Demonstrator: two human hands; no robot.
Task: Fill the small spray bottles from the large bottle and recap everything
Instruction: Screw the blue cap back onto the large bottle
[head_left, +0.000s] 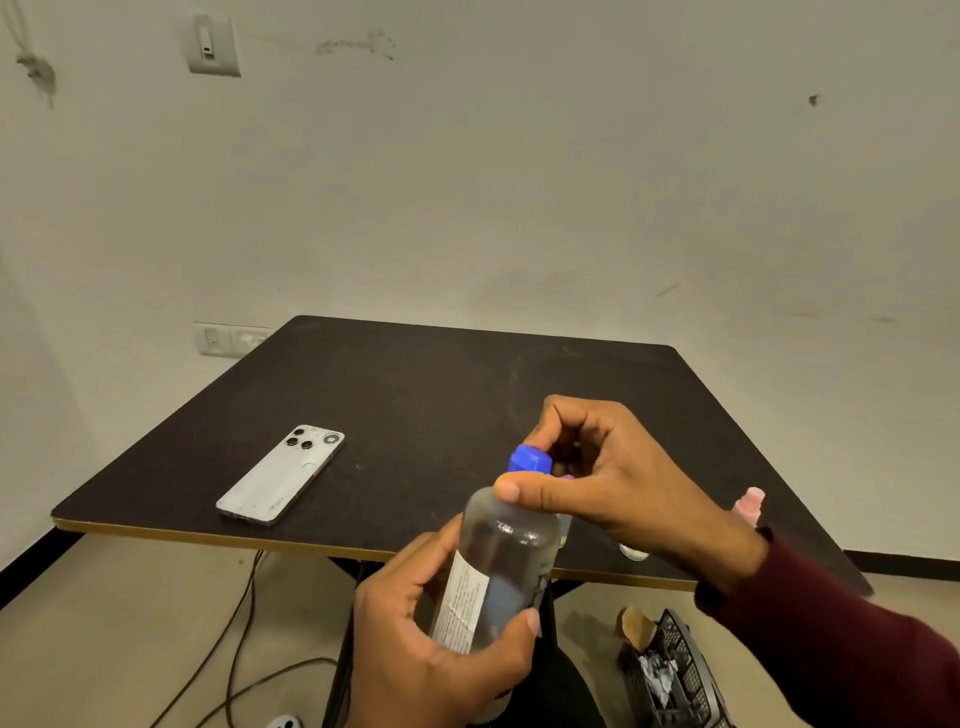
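The large clear bottle (501, 566) with a white label leans forward above the near edge of the dark table (415, 405). My left hand (431, 639) grips its lower body. My right hand (587, 478) pinches its blue cap (529, 460), thumb lying across the bottle's shoulder. A small pink spray bottle (749, 504) stands on the table behind my right wrist, partly hidden. A small clear round object (634, 552) sits on the table under my right forearm; what it is I cannot tell.
A white phone (280, 474) lies face down on the table's left side. Below the table, cables (234, 639) run over the floor and a black mesh bin (670, 670) with crumpled paper stands at the right. Walls close in behind and to the left.
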